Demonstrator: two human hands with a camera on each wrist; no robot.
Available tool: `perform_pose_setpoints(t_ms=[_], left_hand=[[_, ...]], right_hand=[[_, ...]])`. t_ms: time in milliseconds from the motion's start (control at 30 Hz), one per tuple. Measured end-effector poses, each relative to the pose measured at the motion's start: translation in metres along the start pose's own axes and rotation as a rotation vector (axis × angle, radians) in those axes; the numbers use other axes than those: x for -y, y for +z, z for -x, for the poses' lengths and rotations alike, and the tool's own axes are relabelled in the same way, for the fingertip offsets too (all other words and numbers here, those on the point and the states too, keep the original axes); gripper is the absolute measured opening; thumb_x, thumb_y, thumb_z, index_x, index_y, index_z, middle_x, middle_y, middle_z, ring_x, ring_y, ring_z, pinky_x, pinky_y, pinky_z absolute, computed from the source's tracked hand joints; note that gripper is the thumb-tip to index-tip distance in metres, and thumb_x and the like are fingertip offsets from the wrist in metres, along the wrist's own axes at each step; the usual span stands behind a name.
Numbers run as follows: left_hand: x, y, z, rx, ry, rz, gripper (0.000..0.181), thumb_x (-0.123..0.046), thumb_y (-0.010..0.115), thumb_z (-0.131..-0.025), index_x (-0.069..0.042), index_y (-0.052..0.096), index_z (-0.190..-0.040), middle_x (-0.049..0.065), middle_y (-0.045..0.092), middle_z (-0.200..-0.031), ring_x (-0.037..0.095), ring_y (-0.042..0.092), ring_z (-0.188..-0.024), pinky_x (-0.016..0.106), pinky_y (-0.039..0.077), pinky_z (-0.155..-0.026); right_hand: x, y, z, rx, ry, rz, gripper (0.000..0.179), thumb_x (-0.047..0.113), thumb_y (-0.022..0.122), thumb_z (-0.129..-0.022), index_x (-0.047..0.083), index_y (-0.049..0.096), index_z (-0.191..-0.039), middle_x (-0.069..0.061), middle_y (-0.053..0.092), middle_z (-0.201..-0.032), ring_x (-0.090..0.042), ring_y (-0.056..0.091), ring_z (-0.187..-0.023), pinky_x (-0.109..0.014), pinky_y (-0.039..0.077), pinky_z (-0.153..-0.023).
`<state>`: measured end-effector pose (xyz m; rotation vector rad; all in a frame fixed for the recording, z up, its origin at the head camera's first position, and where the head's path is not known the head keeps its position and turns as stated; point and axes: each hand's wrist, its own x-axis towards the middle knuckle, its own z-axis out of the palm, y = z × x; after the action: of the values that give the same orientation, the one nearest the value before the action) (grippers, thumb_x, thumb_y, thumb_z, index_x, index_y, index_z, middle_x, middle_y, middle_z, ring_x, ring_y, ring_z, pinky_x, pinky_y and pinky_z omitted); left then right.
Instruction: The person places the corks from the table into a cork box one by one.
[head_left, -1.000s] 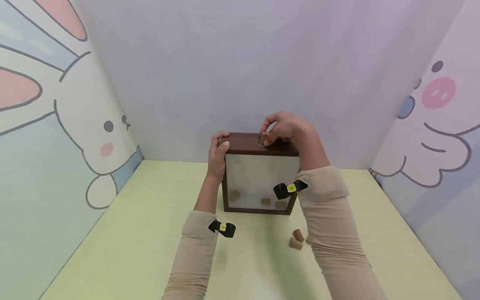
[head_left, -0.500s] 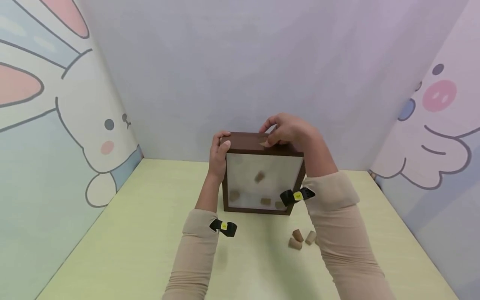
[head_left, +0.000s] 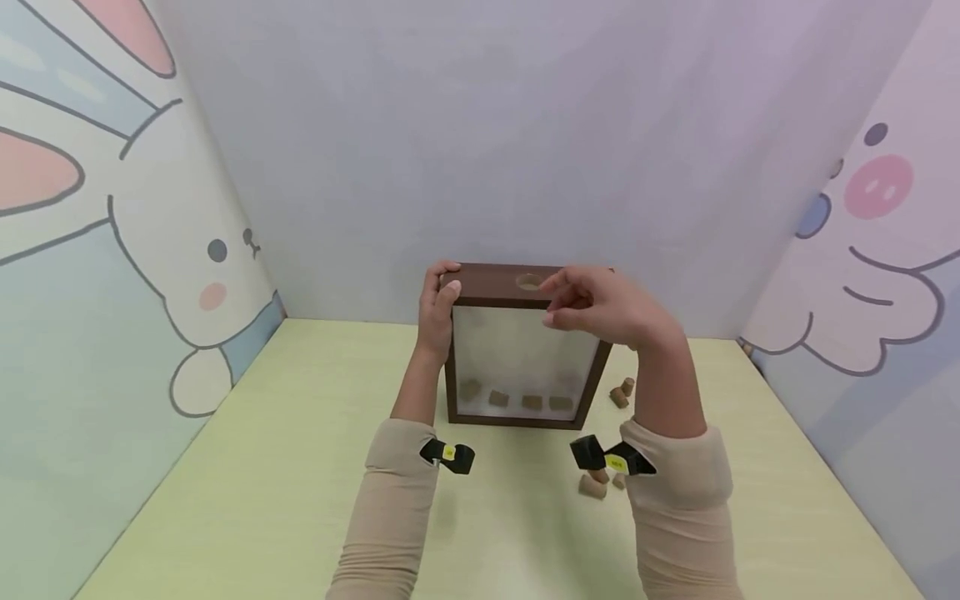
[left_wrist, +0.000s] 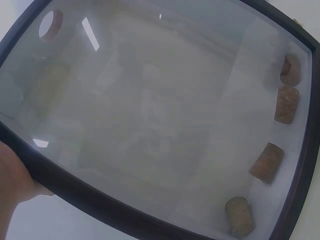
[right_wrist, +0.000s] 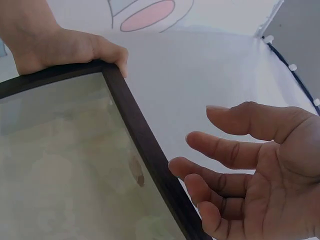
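Observation:
A dark brown shadow box [head_left: 483,287] with a clear front stands upright on the table; its top has a round hole [head_left: 529,282]. My left hand [head_left: 436,312] grips the box at its upper left corner, thumb on the front edge and fingers over the top. Just right of the hole, before the top edge, hovers my right hand [head_left: 603,310], fingers loosely bent and nothing between them. In the right wrist view its palm and parted fingers show bare. Several wine corks [left_wrist: 266,163] lie inside along the bottom, seen through the pane in the left wrist view.
Loose corks [head_left: 592,487] lie on the pale yellow-green table [head_left: 337,400] in front of the box, partly behind the right wrist strap. Two more corks [head_left: 619,397] lie to its right. A plain curtain-like wall [head_left: 480,150] rises behind, with cartoon panels at both sides.
My right hand let a cork go through the hole; it dropped inside and now lies at the bottom. That hand then drew back right and toward me. The left hand kept its grip.

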<state>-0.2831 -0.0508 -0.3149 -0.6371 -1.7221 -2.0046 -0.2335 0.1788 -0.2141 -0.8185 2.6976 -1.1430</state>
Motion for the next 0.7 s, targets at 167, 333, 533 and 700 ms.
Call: perform_pose_setpoints(t_ms=[167, 333, 533, 700], left_hand=[[0.001, 0.001, 0.0, 0.003, -0.006, -0.007, 0.046, -0.023, 0.041, -0.087, 0.007, 0.038, -0.122, 0.013, 0.032, -0.136, 0.019, 0.028, -0.121, 0.039, 0.021, -0.097], [0.0, 0.001, 0.0, 0.009, -0.009, -0.006, 0.046, -0.023, 0.041, -0.087, 0.007, 0.037, -0.123, 0.014, 0.03, -0.137, 0.02, 0.026, -0.123, 0.04, 0.02, -0.098], [0.0, 0.001, 0.001, 0.001, -0.017, -0.003, 0.046, -0.022, 0.041, -0.087, 0.007, 0.038, -0.123, 0.015, 0.03, -0.137, 0.02, 0.026, -0.123, 0.041, 0.02, -0.098], [-0.001, 0.001, 0.001, 0.015, -0.009, -0.001, 0.046, -0.022, 0.039, -0.088, 0.007, 0.037, -0.123, 0.015, 0.029, -0.138, 0.022, 0.025, -0.125, 0.042, 0.019, -0.099]], right_hand=[[-0.014, 0.009, 0.018, -0.007, -0.073, 0.005, 0.037, 0.02, 0.065, -0.087, 0.01, 0.055, -0.122, -0.005, 0.061, -0.102, -0.018, 0.057, -0.091, -0.04, 0.045, -0.076], [-0.034, 0.02, 0.033, -0.084, -0.174, 0.028, 0.036, 0.017, 0.065, -0.087, 0.01, 0.057, -0.121, -0.006, 0.059, -0.105, -0.016, 0.056, -0.091, -0.036, 0.044, -0.077], [-0.051, 0.031, 0.044, -0.087, -0.192, -0.021, 0.037, 0.014, 0.067, -0.085, 0.009, 0.058, -0.121, -0.006, 0.06, -0.11, -0.017, 0.057, -0.092, -0.036, 0.045, -0.079], [-0.062, 0.038, 0.053, -0.096, -0.189, -0.052, 0.037, 0.014, 0.069, -0.083, 0.009, 0.06, -0.119, -0.004, 0.06, -0.11, -0.017, 0.059, -0.09, -0.043, 0.044, -0.082]])
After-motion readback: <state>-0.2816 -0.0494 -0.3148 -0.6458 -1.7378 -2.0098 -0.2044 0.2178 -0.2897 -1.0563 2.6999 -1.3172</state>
